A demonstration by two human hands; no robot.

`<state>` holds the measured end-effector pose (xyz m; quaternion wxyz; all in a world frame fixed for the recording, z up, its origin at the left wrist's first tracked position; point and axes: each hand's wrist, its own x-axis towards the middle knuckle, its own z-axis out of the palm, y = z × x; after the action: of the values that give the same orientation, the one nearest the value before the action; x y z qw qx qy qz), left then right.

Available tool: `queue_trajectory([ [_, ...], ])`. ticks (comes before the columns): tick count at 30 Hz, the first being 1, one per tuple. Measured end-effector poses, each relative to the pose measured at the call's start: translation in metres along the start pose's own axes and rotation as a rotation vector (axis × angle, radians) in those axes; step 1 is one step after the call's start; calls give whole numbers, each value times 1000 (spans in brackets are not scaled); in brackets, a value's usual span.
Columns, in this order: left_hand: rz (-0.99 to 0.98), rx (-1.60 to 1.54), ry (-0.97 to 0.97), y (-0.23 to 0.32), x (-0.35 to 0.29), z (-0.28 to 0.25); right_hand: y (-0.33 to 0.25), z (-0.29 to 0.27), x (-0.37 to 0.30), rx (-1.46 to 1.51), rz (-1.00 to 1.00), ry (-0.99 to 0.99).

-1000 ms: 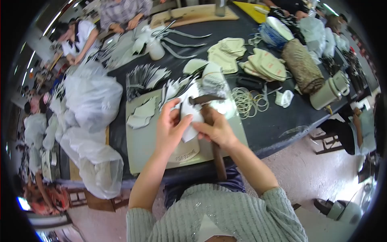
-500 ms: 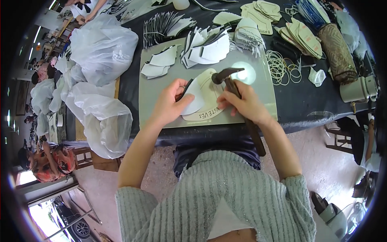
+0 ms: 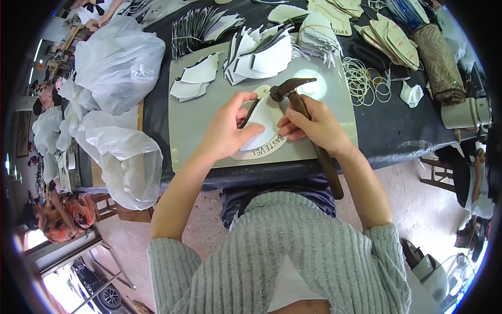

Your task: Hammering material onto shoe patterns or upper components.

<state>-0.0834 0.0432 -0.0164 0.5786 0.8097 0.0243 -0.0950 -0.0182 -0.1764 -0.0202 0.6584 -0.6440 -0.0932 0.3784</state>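
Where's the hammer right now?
Head view, just right of centre: the hammer is in the right hand, its head by the far end of the cream template, its handle slanting toward lower right.

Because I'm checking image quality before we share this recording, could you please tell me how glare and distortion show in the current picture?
In the head view, a washed-out round glare patch sits on the grey board near the hammer; in the head view, the table edge bends and the corners fall black; also in the head view, the lower-left opening looks overexposed.
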Motion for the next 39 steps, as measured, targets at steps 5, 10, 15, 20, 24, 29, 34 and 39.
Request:
queue_trajectory([
  [5, -58, 40, -5, 1, 3, 0, -3, -1, 1, -15, 24, 0],
  [10, -58, -29, -8, -3, 6, 0, -1, -2, 3, -17, 3, -10],
  [15, -54, 81, -16, -2, 8, -2, -1, -3, 3, 1, 8, -18],
  [20, -60, 98, -35, 1, 12, -3, -2, -4, 1, 15, 4, -30],
  [24, -35, 198, -8, 3, 10, -1, -2, -3, 0, 36, -34, -95],
  [29, 27, 542, 101, 13, -3, 17, 2, 12, 0, -78, -99, -113],
  [34, 58, 476, 295, -2, -24, 13, 3, 12, -4, -120, -62, -130],
  [39, -96, 225, 292, 1, -20, 4, -3, 12, -5, -177, -61, -127],
])
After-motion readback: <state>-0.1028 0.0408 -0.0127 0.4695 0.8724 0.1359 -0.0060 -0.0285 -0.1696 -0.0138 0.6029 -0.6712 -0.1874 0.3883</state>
